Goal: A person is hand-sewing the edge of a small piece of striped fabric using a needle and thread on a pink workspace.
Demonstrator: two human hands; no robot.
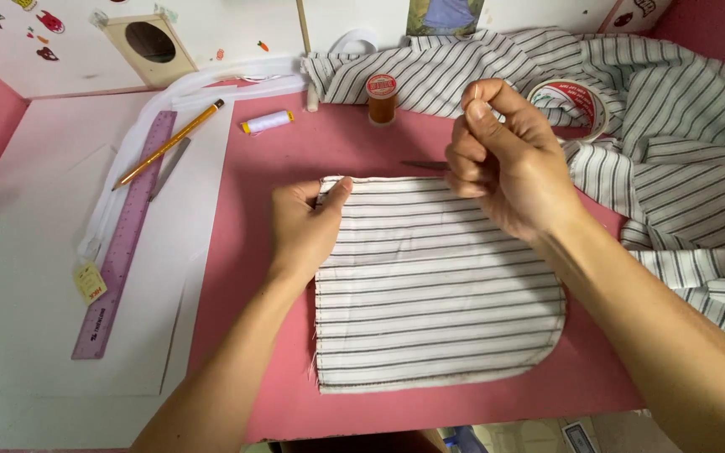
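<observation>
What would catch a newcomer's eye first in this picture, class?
The striped fabric piece lies flat at the centre of the pink table. The left hand pins its top left corner, while the right hand is raised above its top edge, fingers pinched. A purple ruler lies at left.

paper tag (90, 283): small, pale yellow, squarish, at 9 o'clock, lying tilted just beside the purple ruler (125, 234).
spool label (381, 86): round, red, atop a brown thread spool at 12 o'clock.
corner packet (578, 436): bluish with a white border, at 5 o'clock, cut off by the bottom edge.
stickers (49, 23): small, red and colourful, at 10 o'clock on the white wall.
</observation>
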